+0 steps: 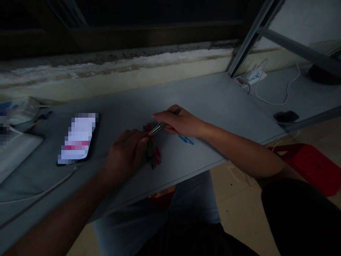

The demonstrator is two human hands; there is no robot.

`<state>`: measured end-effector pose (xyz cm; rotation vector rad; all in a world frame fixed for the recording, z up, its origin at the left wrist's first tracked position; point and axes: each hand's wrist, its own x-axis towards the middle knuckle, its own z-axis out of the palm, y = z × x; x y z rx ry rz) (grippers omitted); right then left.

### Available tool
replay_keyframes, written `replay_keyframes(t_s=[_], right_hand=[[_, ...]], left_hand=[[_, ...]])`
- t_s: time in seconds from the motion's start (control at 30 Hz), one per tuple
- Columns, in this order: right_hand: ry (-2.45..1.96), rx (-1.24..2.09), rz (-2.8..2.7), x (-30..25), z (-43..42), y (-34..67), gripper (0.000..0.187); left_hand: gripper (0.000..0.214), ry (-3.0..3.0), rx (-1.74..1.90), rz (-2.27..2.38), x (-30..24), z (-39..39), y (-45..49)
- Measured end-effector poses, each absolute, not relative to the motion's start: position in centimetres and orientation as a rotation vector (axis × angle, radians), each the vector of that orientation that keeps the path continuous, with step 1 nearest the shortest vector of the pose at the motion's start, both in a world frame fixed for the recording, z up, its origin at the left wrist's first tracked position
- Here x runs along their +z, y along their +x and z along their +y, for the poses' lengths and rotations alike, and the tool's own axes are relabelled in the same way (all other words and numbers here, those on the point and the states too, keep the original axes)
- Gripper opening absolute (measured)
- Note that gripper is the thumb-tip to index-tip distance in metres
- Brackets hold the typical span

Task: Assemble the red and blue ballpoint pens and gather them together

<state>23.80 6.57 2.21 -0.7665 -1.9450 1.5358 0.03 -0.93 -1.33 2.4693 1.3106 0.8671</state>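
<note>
My right hand point(179, 121) is closed around a thin pen-like tool point(160, 127) whose metal tip points left. The tip meets the fingertips of my left hand point(127, 148), which is closed on a small item I cannot make out. Just under both hands, a few dark grey and red pieces point(153, 155) lie on the grey table point(213, 99). A blue pen-like item point(186, 139) lies on the table below my right wrist.
A phone point(79, 138) with a lit screen lies at the left. White cables point(39, 193) and a light pad sit at the far left. A packet and a white cable point(277, 96) rest at the right. A red stool point(311, 167) stands beside the table.
</note>
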Motion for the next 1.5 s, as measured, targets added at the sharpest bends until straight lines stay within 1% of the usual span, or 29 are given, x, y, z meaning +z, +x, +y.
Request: replay_keyframes(t_s=[0.07,0.13,0.23,0.3,0.43,0.53,0.63,0.67,0.73,0.83,0.93,0.97,1.07,1.1,1.13,1.27,1.37,1.5], right_hand=[[-0.634,1.482,-2.009,2.2,6.9,24.1,0.067],[-0.517,1.455,-2.086,2.1,7.4,24.4,0.06],[-0.444,1.453,-2.097,2.0,8.3,24.8,0.037],[-0.437,1.45,-2.053,1.7,8.9,24.8,0.029],[-0.526,1.492,-1.996,1.0,9.7,24.8,0.027],[-0.492,1.427,-2.026,0.8,10.0,25.1,0.023],[-0.49,1.399,-2.033,1.0,10.2,25.3,0.036],[-0.538,1.43,-2.018,1.0,10.2,25.3,0.034],[-0.623,1.501,-1.971,0.9,10.4,25.3,0.023],[-0.543,1.49,-1.956,0.3,11.0,25.4,0.017],[-0.447,1.441,-1.949,0.0,11.5,25.6,0.042],[-0.466,1.457,-1.94,-0.1,11.6,25.6,0.043],[-0.541,1.521,-1.925,-0.2,11.6,25.6,0.023],[-0.535,1.525,-1.918,-0.2,11.6,25.6,0.022],[-0.507,1.518,-1.907,-0.3,11.6,25.5,0.023],[-0.36,1.465,-1.833,-0.5,11.8,25.2,0.041],[-0.319,1.47,-1.8,-0.7,12.0,25.0,0.046],[-0.302,1.557,-1.776,-0.5,11.7,25.1,0.053]], left_hand=[[0.045,2.371,0.835,1.251,-1.2,-1.0,0.2],[0.049,2.268,0.816,1.194,-1.0,-1.0,0.2],[0.05,2.204,0.833,1.179,-0.7,-0.8,0.1],[0.048,2.22,0.845,1.207,-0.5,-0.5,0.0],[0.043,2.278,0.825,1.293,-0.5,-0.3,0.0],[0.041,2.28,0.805,1.326,-0.7,-0.2,0.0],[0.038,2.251,0.818,1.367,-0.6,-0.1,0.0],[0.037,2.242,0.817,1.376,-0.5,-0.1,0.0],[0.037,2.231,0.811,1.381,-0.3,-0.1,0.1],[0.039,2.204,0.762,1.418,-0.1,-0.2,0.3],[0.04,2.168,0.724,1.479,0.0,-0.2,0.5],[0.041,2.162,0.725,1.481,0.0,-0.2,0.6],[0.042,2.156,0.746,1.462,-0.2,-0.2,0.6],[0.041,2.153,0.754,1.454,-0.3,-0.2,0.5],[0.04,2.148,0.758,1.449,-0.4,-0.2,0.4],[0.037,2.143,0.792,1.432,-0.9,-0.1,0.2],[0.037,2.138,0.826,1.374,-1.2,-0.2,0.1],[0.04,2.074,0.816,1.274,-1.0,-0.5,0.3]])
